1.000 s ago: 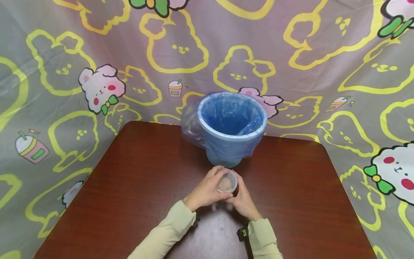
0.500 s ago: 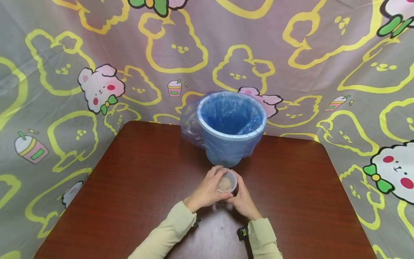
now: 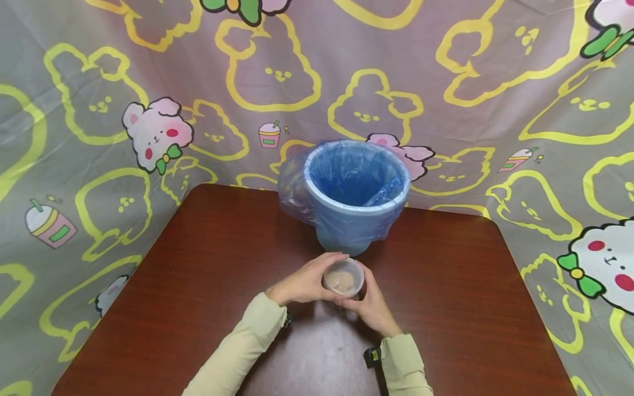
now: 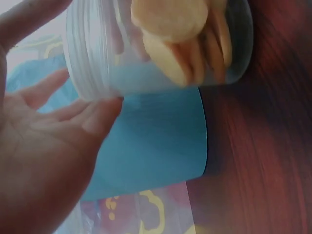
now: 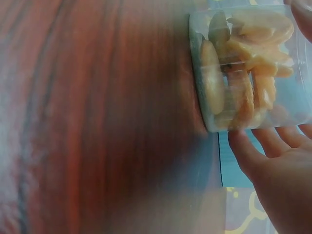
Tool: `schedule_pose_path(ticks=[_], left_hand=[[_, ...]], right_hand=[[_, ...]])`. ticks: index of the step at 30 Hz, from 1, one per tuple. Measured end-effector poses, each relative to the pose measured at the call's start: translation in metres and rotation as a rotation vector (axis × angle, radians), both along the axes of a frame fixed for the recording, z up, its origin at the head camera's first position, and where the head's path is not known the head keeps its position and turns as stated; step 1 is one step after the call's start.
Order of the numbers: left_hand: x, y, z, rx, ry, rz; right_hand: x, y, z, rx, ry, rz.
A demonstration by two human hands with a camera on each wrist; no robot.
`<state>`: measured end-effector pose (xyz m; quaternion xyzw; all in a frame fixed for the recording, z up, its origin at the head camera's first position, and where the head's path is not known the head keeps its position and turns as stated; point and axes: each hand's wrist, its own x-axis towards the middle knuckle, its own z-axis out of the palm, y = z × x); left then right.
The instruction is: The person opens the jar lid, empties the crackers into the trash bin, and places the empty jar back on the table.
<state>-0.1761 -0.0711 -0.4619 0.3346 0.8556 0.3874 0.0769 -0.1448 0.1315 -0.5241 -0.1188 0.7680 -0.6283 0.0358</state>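
Note:
A clear plastic jar (image 3: 344, 279) stands near the middle of the table, between both hands. Several pale tan, biscuit-like rounds (image 4: 170, 19) show through its wall. My left hand (image 3: 303, 284) holds the jar's ribbed lid (image 4: 85, 48) from the left, thumb on one side and fingers on the other. From the right, my right hand (image 3: 375, 308) holds the jar's body (image 5: 248, 68), with its fingers (image 5: 243, 146) against the clear wall. The jar's base is close to the tabletop in the right wrist view.
A light blue bin (image 3: 342, 234) lined with a translucent blue bag (image 3: 297, 190) stands just behind the jar. The dark red-brown wooden table (image 3: 223, 247) is bordered on three sides by a printed curtain (image 3: 282, 55).
My left hand has turned and shifted left around the lid, so more of the jar's top shows. The right hand stays in nearly the same place. The bin has not moved.

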Motion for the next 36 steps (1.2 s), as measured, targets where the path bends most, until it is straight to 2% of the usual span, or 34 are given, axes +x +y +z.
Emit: schedule_pose_path(ticks=[6, 15, 24, 36], left_hand=[[-0.007, -0.005, -0.001, -0.018, -0.046, -0.041], [-0.008, -0.005, -0.004, -0.017, -0.083, -0.056], [-0.008, -0.005, -0.005, -0.009, -0.095, -0.034], [-0.006, -0.008, -0.015, 0.032, -0.077, 0.013]], right_hand=[[0.001, -0.001, 0.0, -0.015, -0.016, -0.007], [0.002, -0.001, 0.0, -0.028, -0.026, -0.016], [0.0, 0.0, 0.0, 0.004, -0.029, -0.028], [0.0, 0.002, -0.001, -0.01, -0.018, -0.017]])
